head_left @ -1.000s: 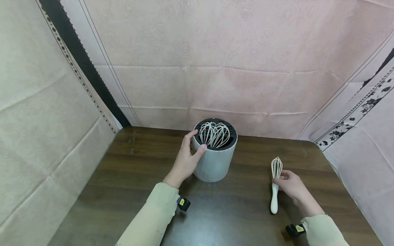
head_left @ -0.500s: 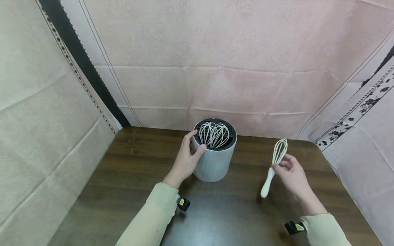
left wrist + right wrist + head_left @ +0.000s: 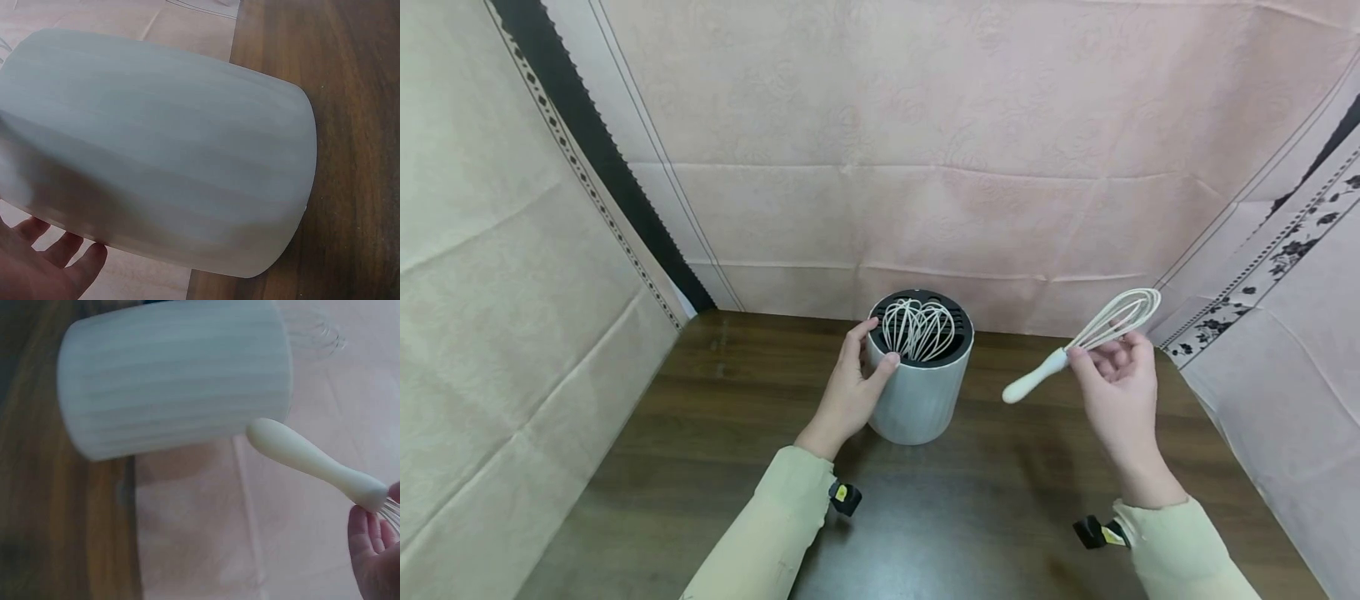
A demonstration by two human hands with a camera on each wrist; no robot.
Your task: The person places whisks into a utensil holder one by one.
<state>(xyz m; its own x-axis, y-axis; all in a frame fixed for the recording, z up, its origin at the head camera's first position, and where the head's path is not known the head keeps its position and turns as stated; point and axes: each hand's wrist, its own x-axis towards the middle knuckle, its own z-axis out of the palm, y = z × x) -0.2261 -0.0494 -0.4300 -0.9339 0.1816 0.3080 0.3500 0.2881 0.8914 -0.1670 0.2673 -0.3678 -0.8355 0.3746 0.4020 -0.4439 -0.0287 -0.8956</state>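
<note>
In the head view, a pale grey ribbed utensil holder (image 3: 921, 404) with a black slotted top (image 3: 958, 333) stands on the table. White wire whisk heads (image 3: 917, 329) poke up from it; their handles are hidden inside. My left hand (image 3: 846, 392) holds the holder by its left side, fingers and thumb at the rim. To the right, my right hand (image 3: 1120, 392) pinches another whisk (image 3: 1036, 377) where wires meet handle. This whisk is raised off the table and tilted, white handle toward the holder, wires up to the right. The right wrist view shows its handle (image 3: 312, 459) before the holder.
A dark brown wooden table (image 3: 737, 417) lies under both hands. Pale pink patterned cloth (image 3: 985, 208) hangs behind its back edge, with more cloth at both sides. Each wrist carries a small black camera, one at the left sleeve (image 3: 845, 497).
My right hand has lifted the whisk up off the table and turned it from upright to a slant, its handle swinging left toward the holder. The left hand has stayed on the holder.
</note>
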